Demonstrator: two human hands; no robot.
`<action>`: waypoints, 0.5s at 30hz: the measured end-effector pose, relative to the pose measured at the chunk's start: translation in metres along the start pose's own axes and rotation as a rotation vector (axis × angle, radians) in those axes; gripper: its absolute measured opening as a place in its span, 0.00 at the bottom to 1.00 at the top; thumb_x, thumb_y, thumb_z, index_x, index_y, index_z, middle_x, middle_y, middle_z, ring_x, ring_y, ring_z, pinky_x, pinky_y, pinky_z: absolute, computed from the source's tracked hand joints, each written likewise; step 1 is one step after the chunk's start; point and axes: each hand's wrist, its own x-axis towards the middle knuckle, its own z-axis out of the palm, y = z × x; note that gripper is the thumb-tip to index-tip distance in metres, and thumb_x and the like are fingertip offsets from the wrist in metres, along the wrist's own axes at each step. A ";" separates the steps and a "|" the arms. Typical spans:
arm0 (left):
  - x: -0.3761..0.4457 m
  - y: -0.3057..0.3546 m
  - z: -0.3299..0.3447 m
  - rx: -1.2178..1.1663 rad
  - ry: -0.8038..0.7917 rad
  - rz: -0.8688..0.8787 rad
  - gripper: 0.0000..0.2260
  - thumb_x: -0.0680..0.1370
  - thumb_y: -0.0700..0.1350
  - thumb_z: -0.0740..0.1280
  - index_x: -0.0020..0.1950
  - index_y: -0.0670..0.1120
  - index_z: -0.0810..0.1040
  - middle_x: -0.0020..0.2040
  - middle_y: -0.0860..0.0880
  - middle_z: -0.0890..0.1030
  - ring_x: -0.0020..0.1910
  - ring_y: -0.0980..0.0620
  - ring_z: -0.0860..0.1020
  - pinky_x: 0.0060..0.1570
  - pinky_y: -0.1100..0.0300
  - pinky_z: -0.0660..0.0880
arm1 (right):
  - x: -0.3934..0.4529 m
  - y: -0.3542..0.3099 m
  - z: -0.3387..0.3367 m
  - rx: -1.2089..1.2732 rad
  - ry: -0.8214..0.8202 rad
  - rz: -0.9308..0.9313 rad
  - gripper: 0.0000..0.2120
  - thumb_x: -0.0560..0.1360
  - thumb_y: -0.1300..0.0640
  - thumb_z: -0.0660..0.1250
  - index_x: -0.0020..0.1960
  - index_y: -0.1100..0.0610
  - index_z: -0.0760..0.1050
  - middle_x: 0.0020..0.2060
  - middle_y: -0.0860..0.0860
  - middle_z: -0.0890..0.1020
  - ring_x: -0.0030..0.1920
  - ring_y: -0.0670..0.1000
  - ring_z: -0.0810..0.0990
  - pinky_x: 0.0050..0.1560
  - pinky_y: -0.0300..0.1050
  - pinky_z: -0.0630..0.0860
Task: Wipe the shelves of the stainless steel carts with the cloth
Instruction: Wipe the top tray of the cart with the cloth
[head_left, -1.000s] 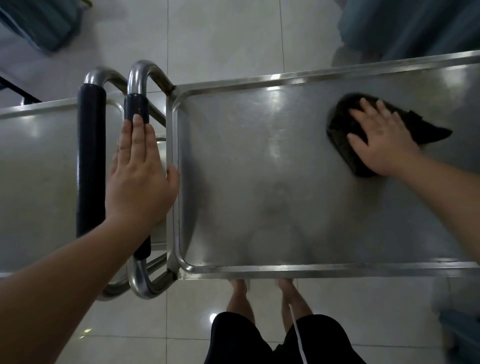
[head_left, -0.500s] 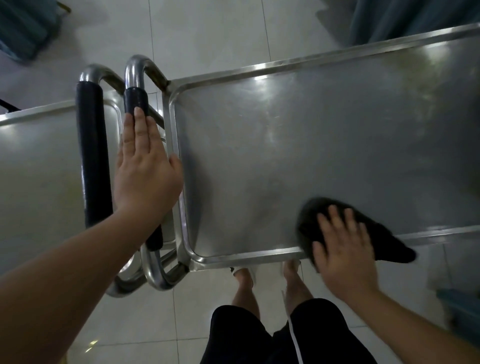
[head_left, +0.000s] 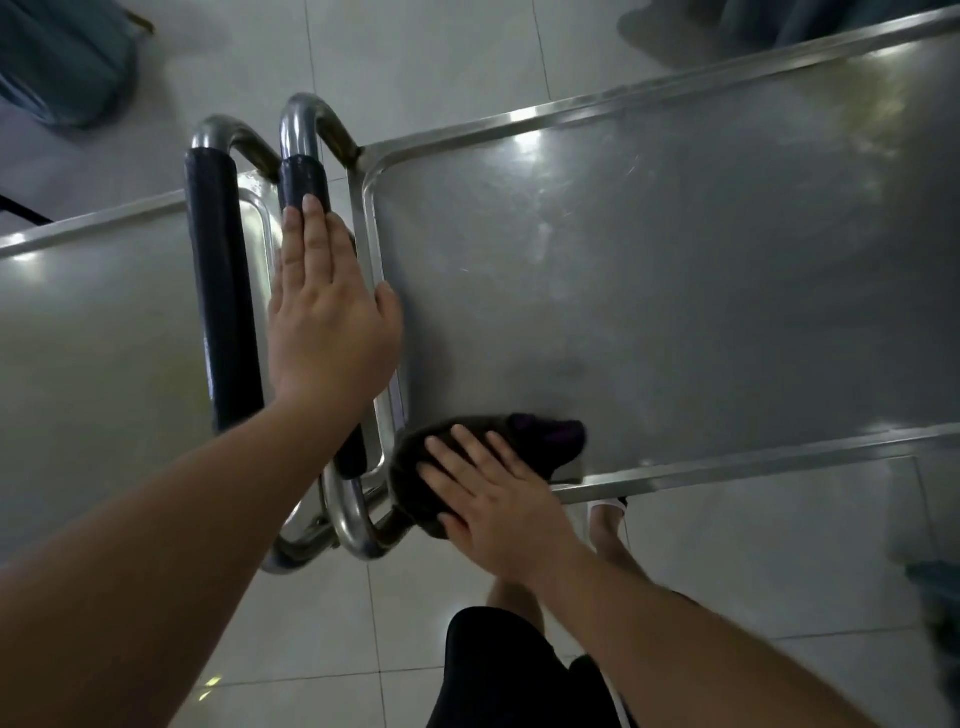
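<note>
The right hand (head_left: 498, 499) lies flat, fingers spread, pressing the dark cloth (head_left: 467, 462) into the near-left corner of the right cart's shelf (head_left: 675, 291). The left hand (head_left: 330, 322) rests open on the padded handle (head_left: 306, 192). Pushed further, the cloth could slip over the rim, or the cart could roll.
</note>
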 end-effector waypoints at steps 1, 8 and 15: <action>0.000 0.000 0.000 -0.015 -0.002 0.000 0.34 0.85 0.58 0.51 0.86 0.42 0.46 0.87 0.46 0.43 0.85 0.51 0.39 0.83 0.49 0.44 | -0.014 0.020 -0.008 -0.018 0.011 0.014 0.29 0.83 0.42 0.58 0.83 0.47 0.62 0.84 0.49 0.58 0.84 0.55 0.51 0.81 0.60 0.54; 0.000 -0.003 -0.001 -0.076 -0.007 -0.005 0.35 0.85 0.59 0.51 0.87 0.44 0.46 0.87 0.48 0.43 0.85 0.53 0.39 0.83 0.46 0.47 | -0.144 0.216 -0.099 -0.140 -0.012 0.579 0.29 0.83 0.43 0.53 0.81 0.52 0.66 0.82 0.56 0.64 0.80 0.63 0.63 0.75 0.66 0.64; 0.001 -0.001 -0.003 -0.067 -0.023 -0.015 0.34 0.86 0.58 0.51 0.87 0.43 0.46 0.87 0.46 0.42 0.85 0.51 0.39 0.84 0.46 0.47 | -0.098 0.227 -0.094 -0.178 0.023 0.836 0.37 0.82 0.34 0.49 0.83 0.56 0.55 0.83 0.60 0.54 0.81 0.69 0.54 0.78 0.71 0.53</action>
